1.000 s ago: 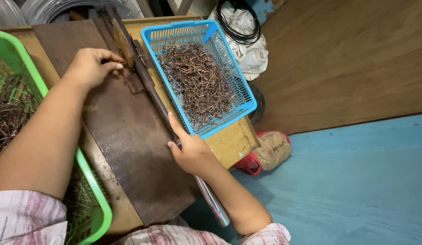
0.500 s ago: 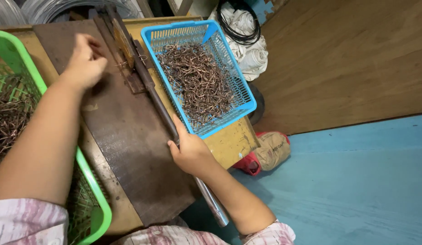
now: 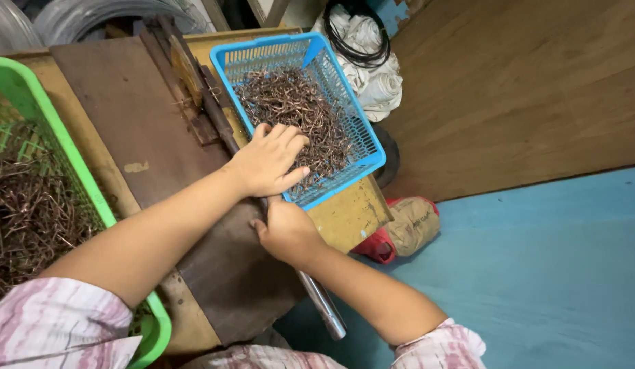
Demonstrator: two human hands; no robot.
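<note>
Now L hand (image 3: 269, 160) flat, fingers spread on wire bits (image 3: 300, 116) in blue basket (image 3: 372, 147); R hand (image 3: 286, 232) clamped on lever (image 3: 321, 304).

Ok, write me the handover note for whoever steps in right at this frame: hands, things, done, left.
Left hand: reached across into the blue basket, fingers spread on the pile of brown wire pieces; whether it holds any cannot be told.
Right hand: closed on the long metal lever handle of the cutter on the dark board.
Green basket at the left holds more brown wire pieces.
Done: the blue basket is well filled.
Left: plenty of pieces remain in the green basket.
</note>
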